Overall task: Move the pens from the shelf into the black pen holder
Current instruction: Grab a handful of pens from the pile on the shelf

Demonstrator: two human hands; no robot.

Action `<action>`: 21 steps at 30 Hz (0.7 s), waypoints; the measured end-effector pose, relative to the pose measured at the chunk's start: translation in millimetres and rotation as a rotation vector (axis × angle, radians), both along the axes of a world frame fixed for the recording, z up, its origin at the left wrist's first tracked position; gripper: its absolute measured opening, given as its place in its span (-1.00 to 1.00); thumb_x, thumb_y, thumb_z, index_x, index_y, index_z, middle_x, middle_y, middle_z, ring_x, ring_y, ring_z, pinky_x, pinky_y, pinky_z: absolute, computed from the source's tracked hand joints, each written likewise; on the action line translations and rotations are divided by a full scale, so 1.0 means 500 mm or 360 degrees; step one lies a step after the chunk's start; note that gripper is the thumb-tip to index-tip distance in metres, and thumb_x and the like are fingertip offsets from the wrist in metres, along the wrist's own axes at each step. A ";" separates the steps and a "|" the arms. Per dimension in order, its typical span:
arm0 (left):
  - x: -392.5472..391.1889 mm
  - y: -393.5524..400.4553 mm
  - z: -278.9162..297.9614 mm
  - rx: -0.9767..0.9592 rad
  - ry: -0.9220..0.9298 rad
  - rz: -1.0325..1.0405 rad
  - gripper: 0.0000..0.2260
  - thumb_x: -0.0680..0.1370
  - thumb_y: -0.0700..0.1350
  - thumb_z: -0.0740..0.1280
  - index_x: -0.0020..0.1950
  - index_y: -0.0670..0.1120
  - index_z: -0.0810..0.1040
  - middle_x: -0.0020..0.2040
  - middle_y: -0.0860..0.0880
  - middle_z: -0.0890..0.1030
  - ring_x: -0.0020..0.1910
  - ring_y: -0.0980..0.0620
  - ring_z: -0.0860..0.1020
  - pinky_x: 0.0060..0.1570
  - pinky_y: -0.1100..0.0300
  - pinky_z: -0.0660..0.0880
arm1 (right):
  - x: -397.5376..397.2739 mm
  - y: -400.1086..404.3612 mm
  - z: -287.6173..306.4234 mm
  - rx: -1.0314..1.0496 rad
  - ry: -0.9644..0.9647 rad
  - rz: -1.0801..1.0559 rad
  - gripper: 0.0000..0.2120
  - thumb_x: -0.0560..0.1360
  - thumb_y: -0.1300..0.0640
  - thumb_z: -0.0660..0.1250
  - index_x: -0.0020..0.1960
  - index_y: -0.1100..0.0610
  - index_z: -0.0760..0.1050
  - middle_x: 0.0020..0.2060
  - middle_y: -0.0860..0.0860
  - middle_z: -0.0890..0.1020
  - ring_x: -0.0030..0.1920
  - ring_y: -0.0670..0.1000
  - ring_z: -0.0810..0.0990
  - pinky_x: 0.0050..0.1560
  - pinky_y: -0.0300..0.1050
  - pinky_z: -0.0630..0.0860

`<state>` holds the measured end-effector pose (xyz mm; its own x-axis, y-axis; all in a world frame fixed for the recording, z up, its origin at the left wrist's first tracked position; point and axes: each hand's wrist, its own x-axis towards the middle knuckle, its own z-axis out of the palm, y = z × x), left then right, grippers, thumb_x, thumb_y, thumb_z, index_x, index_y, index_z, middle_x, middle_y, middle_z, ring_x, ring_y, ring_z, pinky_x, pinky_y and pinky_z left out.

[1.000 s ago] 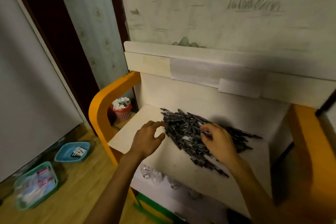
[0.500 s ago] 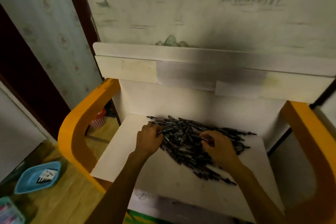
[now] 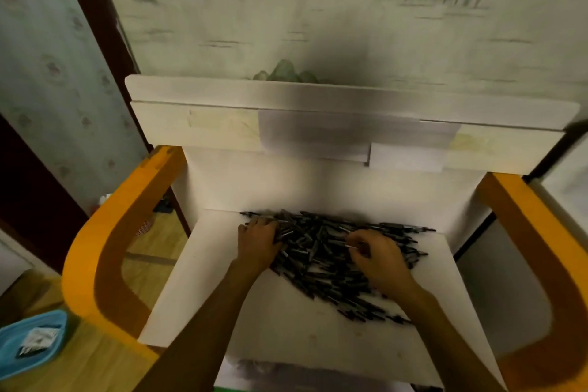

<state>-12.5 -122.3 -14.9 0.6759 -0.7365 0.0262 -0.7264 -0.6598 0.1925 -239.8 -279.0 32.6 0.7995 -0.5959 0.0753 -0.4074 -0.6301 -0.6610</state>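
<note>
The heap of thin black plastic pens (image 3: 331, 251) lay on the white wooden shelf (image 3: 286, 328), centre of frame, long axes mostly left-right. My left hand (image 3: 259, 245) curled on its left edge; my right hand (image 3: 378, 261), nearer, pinched some pens. No holder was visible.

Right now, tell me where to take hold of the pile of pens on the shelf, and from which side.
Probably best to take the pile of pens at its two flanks, left hand and right hand scooping inward. The pens lie flat and crisscrossed on the white shelf, so curl the fingers under a bundle's mid-shafts rather than pinching tips.
</note>
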 end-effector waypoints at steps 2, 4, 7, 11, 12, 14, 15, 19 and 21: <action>0.003 -0.003 0.000 0.0031 -0.0127 -0.0061 -0.65 0.56 0.12 0.31 0.31 0.05 0.54 0.33 -0.03 0.54 0.33 -0.11 0.42 0.20 -0.01 0.30 | -0.002 -0.004 -0.001 -0.0031 -0.0002 -0.0013 -0.80 0.54 0.14 0.36 0.16 0.00 0.58 0.04 -0.08 0.62 -0.02 -0.14 0.58 0.08 -0.24 0.54; 0.006 -0.003 -0.002 0.0051 -0.0243 -0.0119 -0.71 0.57 0.04 0.33 0.26 0.01 0.58 0.30 -0.06 0.57 0.30 -0.14 0.45 0.17 -0.01 0.32 | -0.005 -0.007 -0.003 -0.0060 -0.0017 -0.0025 -0.81 0.54 0.15 0.37 0.13 0.00 0.59 0.02 -0.07 0.62 -0.05 -0.13 0.57 0.04 -0.26 0.54; 0.007 0.006 -0.005 0.0094 -0.0325 -0.0158 -0.73 0.47 -0.04 0.46 0.15 -0.07 0.64 0.19 -0.13 0.62 0.21 -0.19 0.52 0.11 -0.05 0.41 | -0.010 -0.010 -0.005 -0.0047 -0.0026 -0.0052 -0.80 0.54 0.16 0.37 0.14 0.01 0.59 0.03 -0.08 0.62 -0.04 -0.13 0.57 0.00 -0.32 0.49; 0.013 0.014 -0.005 0.0124 -0.0334 -0.0228 -0.58 0.25 -0.16 0.62 0.07 -0.16 0.65 0.07 -0.17 0.65 0.07 -0.22 0.61 -0.01 -0.02 0.53 | -0.016 -0.017 -0.007 -0.0030 -0.0048 -0.0073 -0.80 0.54 0.17 0.37 0.14 -0.01 0.59 0.05 -0.09 0.62 -0.03 -0.14 0.58 0.04 -0.27 0.53; 0.014 0.015 -0.005 0.0095 -0.0353 -0.0250 -0.52 0.15 -0.18 0.66 0.02 -0.17 0.65 0.00 -0.17 0.66 -0.02 -0.21 0.64 -0.09 0.02 0.56 | -0.017 -0.019 -0.007 -0.0035 -0.0049 -0.0074 -0.80 0.54 0.17 0.37 0.14 -0.01 0.59 0.05 -0.09 0.62 -0.03 -0.13 0.58 0.05 -0.25 0.55; 0.012 0.016 -0.002 0.0019 -0.0381 -0.0285 -0.42 0.06 -0.21 0.69 0.03 -0.20 0.62 -0.09 -0.17 0.66 -0.13 -0.20 0.65 -0.17 0.06 0.59 | -0.017 -0.022 -0.008 -0.0041 -0.0046 -0.0072 -0.80 0.54 0.16 0.36 0.14 -0.01 0.59 0.05 -0.08 0.62 -0.02 -0.12 0.59 0.07 -0.21 0.56; 0.011 0.018 0.002 0.0001 -0.0389 -0.0297 -0.38 0.07 -0.20 0.69 0.08 -0.21 0.60 -0.09 -0.17 0.65 -0.14 -0.20 0.64 -0.15 0.05 0.59 | -0.017 -0.023 -0.008 -0.0045 -0.0040 -0.0069 -0.80 0.54 0.16 0.36 0.14 -0.01 0.58 0.05 -0.07 0.62 -0.02 -0.11 0.59 0.07 -0.19 0.57; 0.012 0.027 0.013 0.0170 -0.0480 -0.0247 -0.25 0.22 -0.04 0.62 0.37 -0.15 0.49 0.10 -0.21 0.62 0.00 -0.20 0.62 0.07 -0.03 0.50 | -0.018 -0.023 -0.006 -0.0060 -0.0039 -0.0065 -0.80 0.54 0.16 0.35 0.14 -0.01 0.58 0.06 -0.07 0.62 -0.02 -0.10 0.59 0.07 -0.15 0.58; 0.004 0.031 0.016 0.0152 -0.0415 -0.0144 -0.46 0.46 0.02 0.42 0.41 -0.08 0.43 0.16 -0.20 0.60 0.03 -0.19 0.61 0.09 -0.02 0.45 | -0.021 -0.023 -0.007 -0.0060 -0.0035 -0.0071 -0.80 0.55 0.16 0.35 0.15 -0.01 0.58 0.06 -0.07 0.62 -0.02 -0.09 0.59 0.07 -0.14 0.58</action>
<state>-10.7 -106.9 -6.7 0.5868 -0.8011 0.1180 -0.8000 -0.5961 -0.0686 -250.2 -290.3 29.0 0.7701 -0.6273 0.1156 -0.4212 -0.6363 -0.6463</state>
